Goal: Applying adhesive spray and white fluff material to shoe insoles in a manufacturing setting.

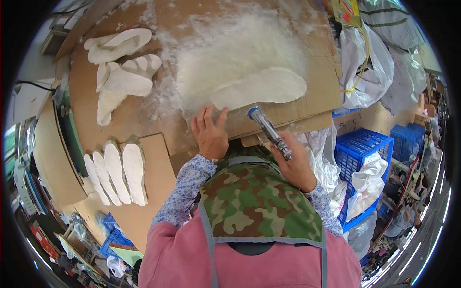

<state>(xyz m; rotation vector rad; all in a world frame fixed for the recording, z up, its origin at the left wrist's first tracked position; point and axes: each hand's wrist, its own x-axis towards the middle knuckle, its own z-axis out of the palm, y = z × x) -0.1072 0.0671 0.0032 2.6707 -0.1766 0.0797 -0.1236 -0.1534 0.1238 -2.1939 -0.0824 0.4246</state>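
Cardboard [319,67] beneath; left hand [211,137] loosely spread, holding nothing; right hand [295,163] closed round tool [266,126]. Insole [264,89] just beyond left hand: probably light, pliable; pinch at rim.

Pink top [283,266]; green-brown camouflage apron [261,209], grey edging [266,239]; blue-white floral sleeve covers [187,185], bare hands.

Insole [261,89] on fleece [235,50] | insole pile [126,81] left | insole row [134,175] nearer | crate [349,156] right
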